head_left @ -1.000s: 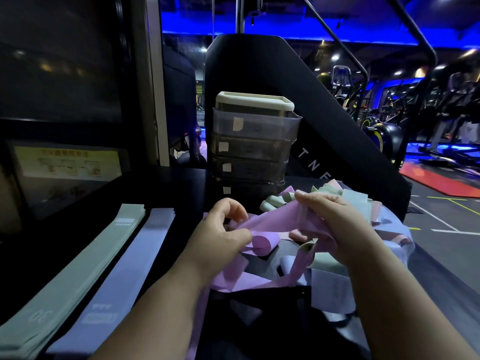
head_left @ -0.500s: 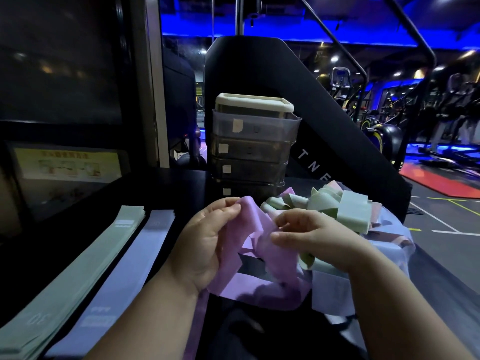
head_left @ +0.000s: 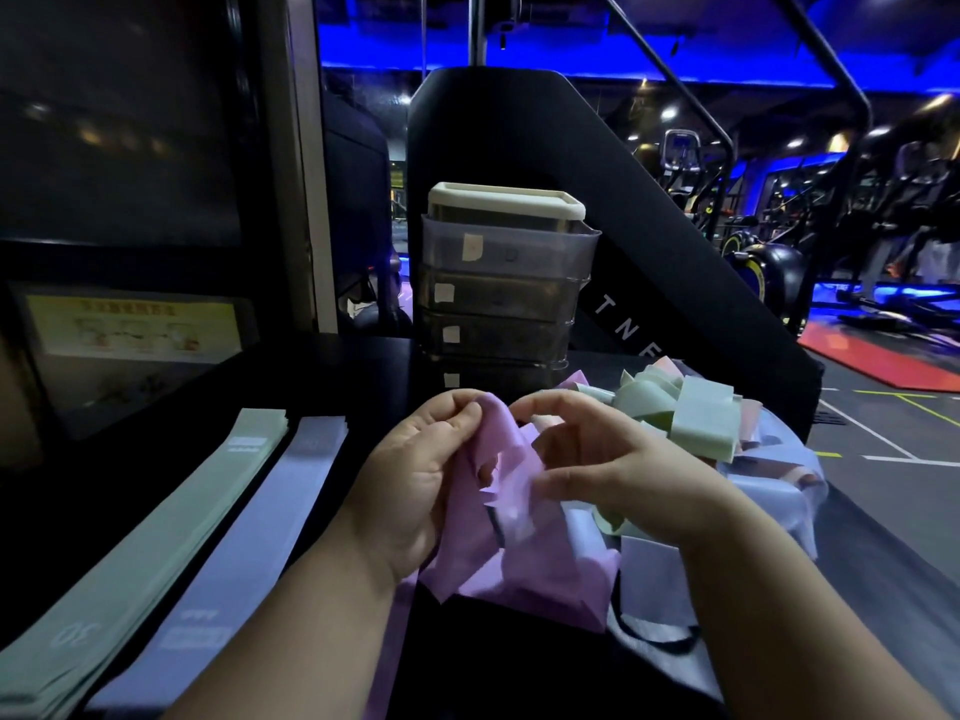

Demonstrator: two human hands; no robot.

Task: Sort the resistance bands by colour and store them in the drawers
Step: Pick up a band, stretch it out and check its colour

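Left hand (head_left: 415, 475) has the soft purple stretchy resistance band (head_left: 498, 543) pinched at its top edge between thumb and fingertips. Right hand (head_left: 613, 470) is curled over the same band with the thumb lying on it, but I honestly can't tell if it's gripping. The band's bunched up between both hands, low over the dark tabletop (head_left: 363, 366), one end trailing toward the near edge.

Looks like an untangle-and-flatten step. I'd work the twists out first, then lay it flat next to the flat lavender stack (head_left: 249, 537) and flat pale-green stack (head_left: 171, 522), clear of the jumbled pile of green, pink and pale bands (head_left: 706, 418) just to the right.

The paper labels on the smoky translucent plastic drawer tower (head_left: 509, 298) are too small to read, its contents are murky, and the hands partly block the bottom drawer.
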